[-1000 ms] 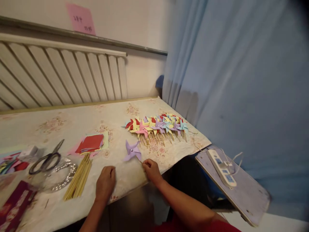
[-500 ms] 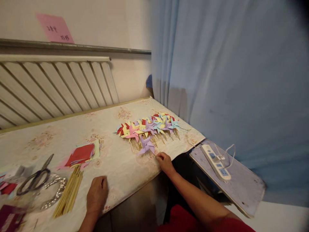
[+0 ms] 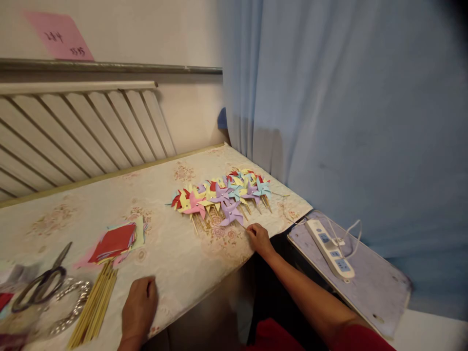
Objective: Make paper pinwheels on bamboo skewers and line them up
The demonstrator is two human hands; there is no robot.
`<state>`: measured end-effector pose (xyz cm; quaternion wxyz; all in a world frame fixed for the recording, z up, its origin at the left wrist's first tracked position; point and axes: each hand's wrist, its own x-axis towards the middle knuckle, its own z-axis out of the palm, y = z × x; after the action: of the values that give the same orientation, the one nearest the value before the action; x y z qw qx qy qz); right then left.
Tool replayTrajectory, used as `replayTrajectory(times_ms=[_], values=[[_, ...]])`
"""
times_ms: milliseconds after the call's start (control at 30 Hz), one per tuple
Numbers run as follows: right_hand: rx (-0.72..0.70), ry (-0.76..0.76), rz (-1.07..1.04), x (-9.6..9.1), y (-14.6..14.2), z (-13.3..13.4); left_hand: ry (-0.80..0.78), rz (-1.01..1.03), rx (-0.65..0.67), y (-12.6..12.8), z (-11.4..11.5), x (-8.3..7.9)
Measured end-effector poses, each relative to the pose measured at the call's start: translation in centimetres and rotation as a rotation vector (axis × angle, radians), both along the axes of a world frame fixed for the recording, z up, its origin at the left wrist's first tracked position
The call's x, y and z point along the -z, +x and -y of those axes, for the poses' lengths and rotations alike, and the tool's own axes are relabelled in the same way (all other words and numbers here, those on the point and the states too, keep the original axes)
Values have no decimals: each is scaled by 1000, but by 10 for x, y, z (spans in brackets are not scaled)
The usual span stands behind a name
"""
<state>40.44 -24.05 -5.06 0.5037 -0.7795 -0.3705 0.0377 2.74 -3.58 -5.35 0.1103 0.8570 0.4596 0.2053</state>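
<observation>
Purple pinwheel [image 3: 231,213], beige floral tblcloth [image 3: 175,253], blue curtain [image 3: 347,122]

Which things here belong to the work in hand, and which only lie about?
Work in hand: purple pinwheel, held by the right hand; pinwheel pile; bamboo sticks; paper squares; scissors.
Lying about: power strip; pink note.

I am seeing scissors [image 3: 38,282] lying left of the paper squares [image 3: 115,241], bamboo sticks [image 3: 93,309] lying just nearer me, and a power strip [image 3: 331,248] sitting far to their right.

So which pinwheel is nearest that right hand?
The purple pinwheel at the row's front; its stick reaches the right hand, the others lie farther back.
</observation>
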Motion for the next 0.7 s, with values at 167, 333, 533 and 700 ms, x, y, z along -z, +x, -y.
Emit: replayTrajectory(times_ms=[167,333,533,700], values=[[13,16,32,2,15,-6,2,-17,-19,0,0,1],[44,17,14,8,25,-10,4,-42,-29,2,0,-1],[34,-11,-11,11,27,-12,1,-77,-26,1,-2,1],[29,-35,-36,12,26,-12,11,-78,-29,0,-3,3]])
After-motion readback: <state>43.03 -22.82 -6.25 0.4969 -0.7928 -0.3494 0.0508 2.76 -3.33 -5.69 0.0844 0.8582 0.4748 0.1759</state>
